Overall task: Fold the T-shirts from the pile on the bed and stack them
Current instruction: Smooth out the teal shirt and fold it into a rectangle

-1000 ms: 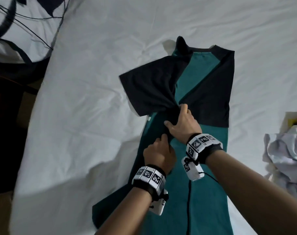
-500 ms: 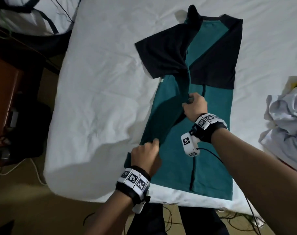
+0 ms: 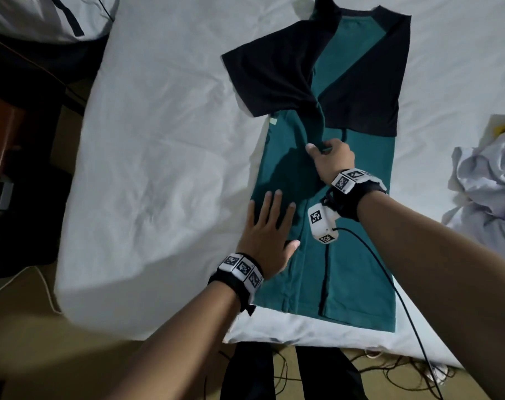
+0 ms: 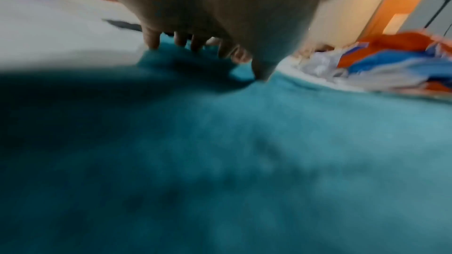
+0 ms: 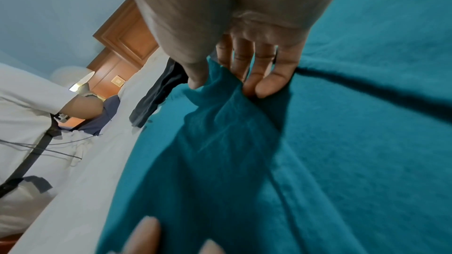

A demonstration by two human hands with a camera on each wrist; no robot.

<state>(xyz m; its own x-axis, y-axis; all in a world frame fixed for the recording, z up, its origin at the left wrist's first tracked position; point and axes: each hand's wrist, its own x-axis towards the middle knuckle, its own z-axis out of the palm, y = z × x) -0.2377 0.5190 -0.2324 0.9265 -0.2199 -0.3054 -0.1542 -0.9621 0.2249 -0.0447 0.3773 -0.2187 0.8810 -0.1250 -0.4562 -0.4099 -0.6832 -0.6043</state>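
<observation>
**A:** What has changed on the bed (image 3: pixel 159 140)?

**B:** Half a second ago your left hand (image 3: pixel 267 235) was curled at the T-shirt's (image 3: pixel 361 255) near left edge. Now its fingers lie straight and spread, flat on the folded teal panel. You are smoothing, not pulling.

**A:** And my right?

**B:** Your right hand (image 3: pixel 333 160), at twelve o'clock from the left, pinches a ridge of teal cloth between thumb and fingers (the right wrist view shows this clearly). The shirt lies lengthwise before you, collar at twelve, black left sleeve (image 3: pixel 270 79) jutting toward ten o'clock.

**A:** Meaning?

**B:** The left side fold looks laid; that sleeve likely needs tucking next. The pile (image 3: pixel 488 186) waits at three o'clock.
</observation>
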